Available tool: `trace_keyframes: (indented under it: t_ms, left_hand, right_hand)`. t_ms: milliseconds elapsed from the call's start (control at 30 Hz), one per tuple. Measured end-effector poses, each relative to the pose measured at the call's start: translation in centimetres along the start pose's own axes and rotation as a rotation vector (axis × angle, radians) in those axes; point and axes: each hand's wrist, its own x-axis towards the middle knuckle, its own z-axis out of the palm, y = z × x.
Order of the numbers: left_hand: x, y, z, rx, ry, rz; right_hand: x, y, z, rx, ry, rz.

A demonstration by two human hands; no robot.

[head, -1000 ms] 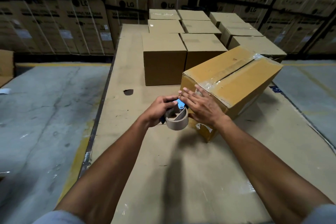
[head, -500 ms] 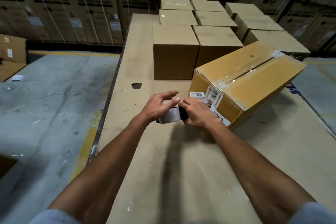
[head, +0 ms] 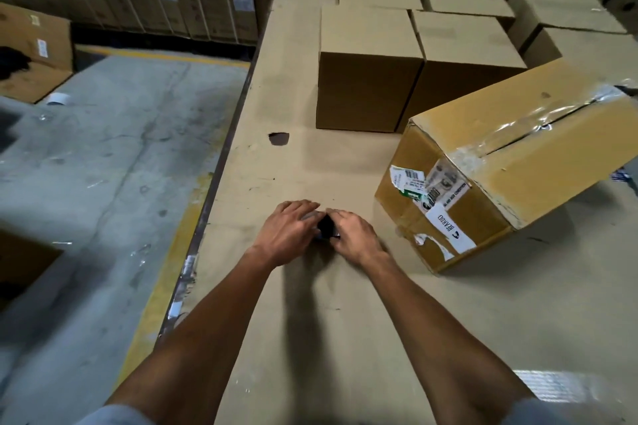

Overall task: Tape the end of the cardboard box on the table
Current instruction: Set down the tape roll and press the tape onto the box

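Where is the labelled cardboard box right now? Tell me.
In the head view, the labelled cardboard box sits tilted on the table, right of both hands, just in front of the plain boxes.

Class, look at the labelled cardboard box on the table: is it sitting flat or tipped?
Tipped. The labelled cardboard box rests on its lower near edge on the table, its taped top face slanting, unlike the square boxes behind it.

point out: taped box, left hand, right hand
taped box (head: 552, 145): head view, on its top face beside the taped seam.
left hand (head: 288, 231): head view, on the back of the hand.
right hand (head: 355, 235): head view, on the back of the hand.
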Motion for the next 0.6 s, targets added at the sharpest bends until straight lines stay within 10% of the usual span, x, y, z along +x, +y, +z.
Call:
trace_keyframes:
  t_ms: [400,600]
  left_hand:
    - [0.3,-0.1,1.1,0.033,0.072,-0.024]
    - [5.3,4.0,-2.9,-0.135,0.273,-0.044]
  right_hand:
    - [1.3,0.2,0.5,-0.100,0.043,-0.019]
    - [-1.2,1.3,-5.6,-0.203,0.399,0.020]
